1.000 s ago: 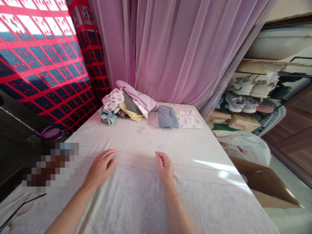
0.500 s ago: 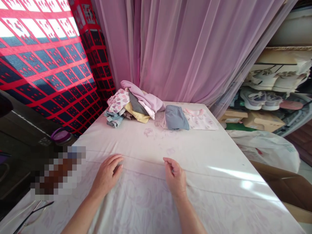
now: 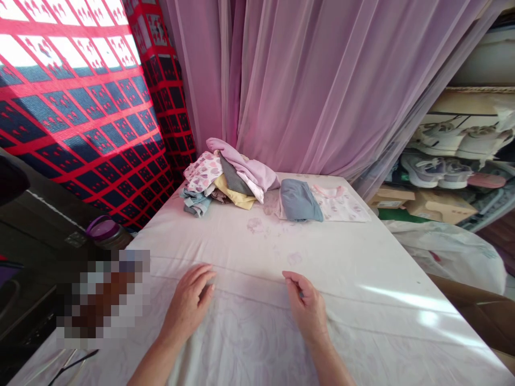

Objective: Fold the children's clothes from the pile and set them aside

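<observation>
Both hands rest near the front middle of a table-like surface covered by a pale floral sheet [image 3: 249, 321]. My left hand [image 3: 191, 297] is open, palm turned inward, its thumb apart from the loosely bent fingers. Across from it, my right hand [image 3: 308, 305] is loosely curled and open, with a gap inside the fingers and nothing visible in it. Neither touches any clothing. Farther back on the left lies a heap of crumpled clothes [image 3: 241, 174] in lilac, grey, yellow and print. To its right are a folded grey-blue garment [image 3: 300, 201] and a flat printed top [image 3: 341, 203] with pink neckline.
Purple curtains [image 3: 306, 96] hang behind, and a red-and-navy patterned cloth [image 3: 100, 123] hangs at left. A purple-lidded container [image 3: 104, 230] stands beside the left edge. Blurred items lie at front left. On the right are shelved shoes [image 3: 434, 169], a plastic bag [image 3: 450, 246] and a cardboard box [image 3: 478, 305].
The camera view has shifted slightly, so everything sits a little farther right and lower. My hands keep nearly the same pose, and the clothes have not moved.
</observation>
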Demonstrator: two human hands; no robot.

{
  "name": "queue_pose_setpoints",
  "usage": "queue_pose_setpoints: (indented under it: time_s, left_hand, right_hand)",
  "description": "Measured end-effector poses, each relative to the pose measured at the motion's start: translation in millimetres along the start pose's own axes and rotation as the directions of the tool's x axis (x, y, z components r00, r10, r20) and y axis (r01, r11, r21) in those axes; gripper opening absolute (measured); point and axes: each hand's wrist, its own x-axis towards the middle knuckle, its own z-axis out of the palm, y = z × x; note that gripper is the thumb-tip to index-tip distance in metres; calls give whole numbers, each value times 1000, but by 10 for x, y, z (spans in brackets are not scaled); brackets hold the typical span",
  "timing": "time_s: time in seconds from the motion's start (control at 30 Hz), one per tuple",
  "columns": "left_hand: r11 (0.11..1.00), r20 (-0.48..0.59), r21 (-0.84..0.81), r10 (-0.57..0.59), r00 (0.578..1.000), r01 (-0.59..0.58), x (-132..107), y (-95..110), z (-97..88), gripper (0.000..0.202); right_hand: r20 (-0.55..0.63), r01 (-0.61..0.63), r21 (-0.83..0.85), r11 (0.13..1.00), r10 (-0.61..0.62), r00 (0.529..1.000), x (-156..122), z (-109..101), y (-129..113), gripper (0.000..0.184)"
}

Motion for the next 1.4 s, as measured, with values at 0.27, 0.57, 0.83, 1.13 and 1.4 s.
queue_pose_setpoints:
  time_s: [0.27,0.57,0.83,1.13,1.4]
  left_hand:
    - [1000,12,30,-4,1000,3,-55,24,-9,29]
    - [999,6,41,6,1000,-6,-38,-2,11,28]
    - [1000,-29,-3,3,1000,-3,-6,-38,62,27]
    - [998,-34,-60,-32,999,30,58,-25,82,27]
    - [996,-16,-71,-46,999,45,72,-5,66,28]
  right_hand:
    - [73,28,-7,1000,-28,997,6,-58,-3,33]
    - [-9,47,47,998,-47,999,-22,-19,-66,31]
    - [-26,36,68,997,-34,999,-14,-16,-99,33]
    - [-22,-14,30,999,15,1000,51,4,-91,38]
    - [-19,13,-18,1000,-14,1000,49,5,-91,37]
